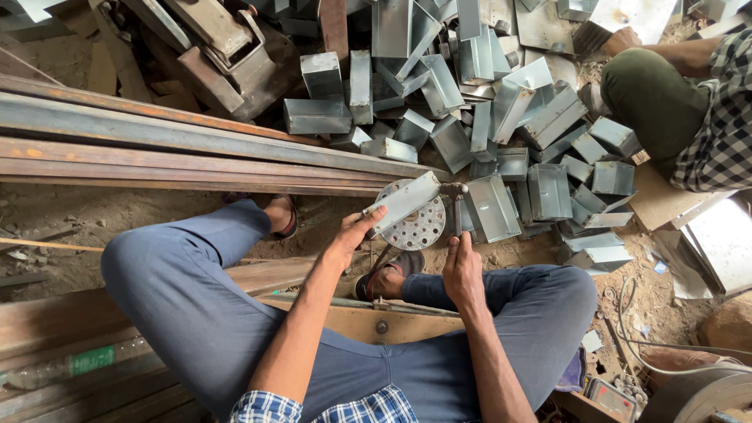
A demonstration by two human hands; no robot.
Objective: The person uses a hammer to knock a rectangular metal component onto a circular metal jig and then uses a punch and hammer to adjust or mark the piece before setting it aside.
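My left hand (pixel 350 240) grips one end of a folded grey sheet-metal box piece (pixel 403 202), holding it flat on a round perforated steel disc (pixel 419 225) that lies on the ground between my feet. My right hand (pixel 462 270) is closed around the handle of a hammer (pixel 456 205), whose head sits at the far end of the metal piece. I sit with both knees apart in blue trousers (pixel 196 298).
A big heap of similar grey metal boxes (pixel 501 117) covers the ground ahead. Long rusty steel bars (pixel 157 149) lie at the left. Another person in a checked shirt (pixel 717 117) crouches at the right. A plastic bottle (pixel 78 364) lies at lower left.
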